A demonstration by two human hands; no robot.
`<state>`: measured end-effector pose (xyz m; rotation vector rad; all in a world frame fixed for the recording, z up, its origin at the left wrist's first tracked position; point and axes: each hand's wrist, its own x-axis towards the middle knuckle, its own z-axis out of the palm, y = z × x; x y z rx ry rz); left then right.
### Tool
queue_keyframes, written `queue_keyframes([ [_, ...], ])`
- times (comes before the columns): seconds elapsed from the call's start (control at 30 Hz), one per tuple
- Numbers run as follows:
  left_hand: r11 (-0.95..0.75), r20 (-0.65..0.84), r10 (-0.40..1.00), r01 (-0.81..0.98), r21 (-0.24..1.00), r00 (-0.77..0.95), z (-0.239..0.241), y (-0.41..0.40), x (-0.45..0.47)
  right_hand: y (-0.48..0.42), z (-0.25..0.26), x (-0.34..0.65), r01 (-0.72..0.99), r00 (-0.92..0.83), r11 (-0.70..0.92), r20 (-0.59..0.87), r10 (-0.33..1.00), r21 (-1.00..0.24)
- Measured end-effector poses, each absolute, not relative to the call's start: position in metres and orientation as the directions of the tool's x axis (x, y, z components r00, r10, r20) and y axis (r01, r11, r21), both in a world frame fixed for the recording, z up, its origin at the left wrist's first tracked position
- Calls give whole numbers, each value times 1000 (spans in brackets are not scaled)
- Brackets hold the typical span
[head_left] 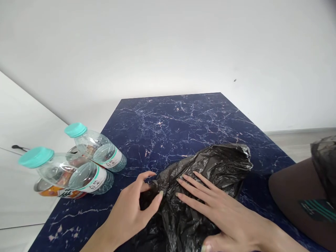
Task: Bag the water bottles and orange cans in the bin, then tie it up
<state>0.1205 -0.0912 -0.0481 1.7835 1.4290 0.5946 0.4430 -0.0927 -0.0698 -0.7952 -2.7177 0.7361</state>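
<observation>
A crumpled black plastic bag (pixel 210 168) lies at the front of a dark blue marble-patterned table (pixel 181 119). My right hand (pixel 212 199) rests flat on the bag with its fingers stretched out and spread. At the bag's left edge is my left hand (pixel 133 203), its thumb and index finger apart and touching the plastic. Black plastic shows in the gap between them, while its other fingers are partly hidden. The bag's near end runs out of the frame below.
On the left stand two clear plastic bottles, a nearer bottle (pixel 86 175) and a farther bottle (pixel 102 150), both with turquoise caps. An orange-labelled can (pixel 49 190) is partly behind them. A brown bin (pixel 291 196) with black plastic over its rim stands at right. A white wall (pixel 168 49) rises behind.
</observation>
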Motion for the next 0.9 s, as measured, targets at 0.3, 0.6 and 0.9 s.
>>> queue_keyframes([
  [0.3,116,-276,927,508,853,252,-48,-97,119,-93,-69,438,446,-840,718,27,542,-534],
  [0.6,374,-363,886,19,927,290,-33,-94,125,-101,-72,440,429,-809,800,216,547,-418],
  [0.9,464,-428,884,-230,856,188,-28,-97,123,-107,-70,429,442,-692,819,442,571,-366],
])
